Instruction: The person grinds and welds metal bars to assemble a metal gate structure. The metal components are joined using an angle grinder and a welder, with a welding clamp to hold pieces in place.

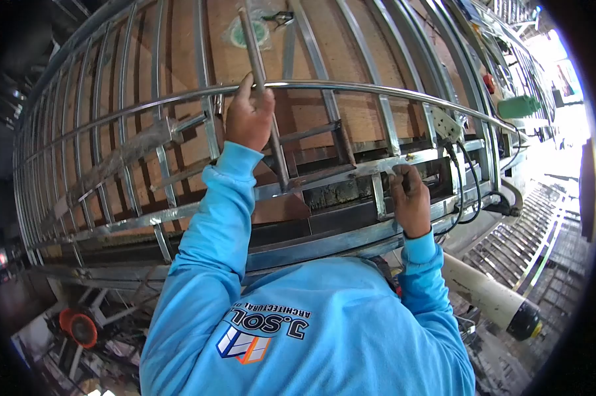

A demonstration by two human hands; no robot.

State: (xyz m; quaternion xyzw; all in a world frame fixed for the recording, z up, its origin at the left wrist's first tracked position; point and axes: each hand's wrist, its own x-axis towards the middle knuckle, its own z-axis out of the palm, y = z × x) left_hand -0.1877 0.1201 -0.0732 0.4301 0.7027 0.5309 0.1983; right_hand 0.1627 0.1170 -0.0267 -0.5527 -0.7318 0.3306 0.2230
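Observation:
My left hand point(250, 119) is closed around a dark upright metal bar point(253, 49), close to where the long shiny round tube point(350, 86) crosses it. The bar's lower end meets a small square frame of darker metal point(321, 177) lying over the grating. My right hand point(410, 201) is bent with fingertips pinched together at the lower silver rail point(364, 169). Whatever those fingertips hold, if anything, is too small to make out. A small yellowish spot shows on the rail just above them.
Metal grating with several parallel bars point(314, 49) lies over brown board point(288, 109). A white power socket point(447, 125) with black cables point(470, 191) is at right, near a green bottle point(519, 107). A roll of tape point(250, 32) lies at the top. A large pale cylinder point(486, 290) stands lower right.

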